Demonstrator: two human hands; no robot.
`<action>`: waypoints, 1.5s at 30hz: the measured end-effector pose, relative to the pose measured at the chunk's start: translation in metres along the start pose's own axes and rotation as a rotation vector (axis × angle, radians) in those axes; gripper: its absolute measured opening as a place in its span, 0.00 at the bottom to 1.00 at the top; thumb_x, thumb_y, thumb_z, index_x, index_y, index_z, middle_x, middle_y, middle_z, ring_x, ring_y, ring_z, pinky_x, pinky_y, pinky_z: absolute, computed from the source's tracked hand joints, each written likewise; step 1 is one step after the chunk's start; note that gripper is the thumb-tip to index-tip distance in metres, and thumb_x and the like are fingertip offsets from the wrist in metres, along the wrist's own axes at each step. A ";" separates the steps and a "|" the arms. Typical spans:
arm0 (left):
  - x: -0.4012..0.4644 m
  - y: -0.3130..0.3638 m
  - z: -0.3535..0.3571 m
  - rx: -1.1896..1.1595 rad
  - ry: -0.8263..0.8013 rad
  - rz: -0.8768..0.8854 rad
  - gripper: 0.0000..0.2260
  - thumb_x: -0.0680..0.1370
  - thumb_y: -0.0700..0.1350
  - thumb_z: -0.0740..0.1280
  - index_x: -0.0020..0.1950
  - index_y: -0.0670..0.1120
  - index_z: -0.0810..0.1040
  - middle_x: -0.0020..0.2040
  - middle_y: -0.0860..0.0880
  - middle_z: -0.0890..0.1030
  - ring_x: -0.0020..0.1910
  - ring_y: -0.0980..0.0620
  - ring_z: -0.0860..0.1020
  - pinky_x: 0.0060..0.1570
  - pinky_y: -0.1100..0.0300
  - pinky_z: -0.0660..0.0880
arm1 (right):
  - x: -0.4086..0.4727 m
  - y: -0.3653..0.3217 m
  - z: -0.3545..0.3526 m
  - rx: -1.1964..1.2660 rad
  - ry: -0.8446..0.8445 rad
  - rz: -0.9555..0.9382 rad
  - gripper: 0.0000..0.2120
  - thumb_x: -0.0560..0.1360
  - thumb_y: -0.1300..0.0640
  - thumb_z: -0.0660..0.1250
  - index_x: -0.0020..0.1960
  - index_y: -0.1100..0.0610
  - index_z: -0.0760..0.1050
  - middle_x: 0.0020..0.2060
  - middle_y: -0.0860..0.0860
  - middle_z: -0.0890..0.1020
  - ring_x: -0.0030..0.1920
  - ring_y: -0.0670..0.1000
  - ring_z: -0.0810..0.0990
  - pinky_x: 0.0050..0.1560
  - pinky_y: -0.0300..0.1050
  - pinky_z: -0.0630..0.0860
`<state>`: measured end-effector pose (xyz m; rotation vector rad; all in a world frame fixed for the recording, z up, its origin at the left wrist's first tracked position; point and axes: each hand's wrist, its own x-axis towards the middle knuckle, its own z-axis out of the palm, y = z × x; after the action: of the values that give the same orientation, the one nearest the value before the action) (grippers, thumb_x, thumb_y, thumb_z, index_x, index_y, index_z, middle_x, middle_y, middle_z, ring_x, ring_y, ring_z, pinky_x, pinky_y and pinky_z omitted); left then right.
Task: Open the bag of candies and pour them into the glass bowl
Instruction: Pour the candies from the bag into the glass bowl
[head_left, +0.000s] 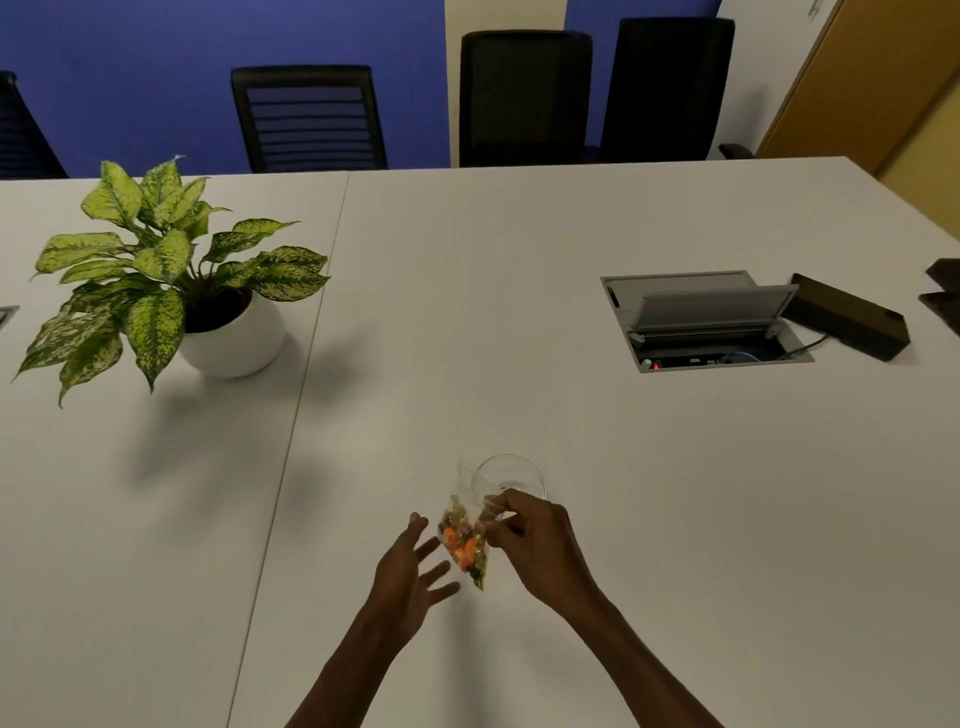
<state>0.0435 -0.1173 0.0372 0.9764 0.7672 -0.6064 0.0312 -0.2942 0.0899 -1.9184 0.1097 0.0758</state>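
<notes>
A small clear plastic bag of candies (462, 543), orange, green and dark pieces, hangs above the white table. My right hand (530, 545) pinches its right edge between thumb and fingers. My left hand (410, 566) is just left of the bag with its fingers spread, holding nothing; whether a fingertip touches the bag is unclear. The glass bowl (511, 475) stands upright on the table directly behind the bag, partly hidden by my right hand; no candies show in it.
A potted plant in a white pot (234, 343) stands at the back left. An open cable hatch (706, 322) and a black box (852, 325) lie at the back right. Black chairs (311, 119) line the far table edge. A table seam (296, 441) runs left of my hands.
</notes>
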 end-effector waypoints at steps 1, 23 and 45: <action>0.002 -0.003 0.002 -0.071 -0.057 -0.051 0.22 0.80 0.56 0.62 0.71 0.47 0.71 0.66 0.39 0.76 0.61 0.34 0.77 0.53 0.38 0.79 | 0.001 0.001 -0.003 0.049 -0.006 0.037 0.04 0.72 0.62 0.73 0.43 0.54 0.80 0.42 0.50 0.85 0.39 0.48 0.86 0.43 0.47 0.84; 0.009 -0.031 0.065 -0.329 0.047 -0.130 0.09 0.79 0.33 0.64 0.57 0.30 0.77 0.60 0.32 0.79 0.54 0.37 0.81 0.38 0.49 0.84 | 0.065 0.050 -0.032 0.126 -0.067 0.510 0.11 0.81 0.56 0.61 0.61 0.60 0.71 0.52 0.63 0.80 0.47 0.61 0.84 0.38 0.51 0.84; 0.005 -0.008 0.084 -0.421 0.151 -0.063 0.05 0.74 0.31 0.71 0.49 0.30 0.80 0.46 0.33 0.84 0.41 0.43 0.85 0.39 0.52 0.84 | 0.101 0.055 -0.037 0.030 -0.133 0.631 0.12 0.80 0.56 0.63 0.56 0.65 0.74 0.39 0.60 0.82 0.30 0.55 0.83 0.29 0.44 0.81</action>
<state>0.0645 -0.1961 0.0582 0.6147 1.0155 -0.4042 0.1248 -0.3518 0.0402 -1.7792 0.6182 0.6179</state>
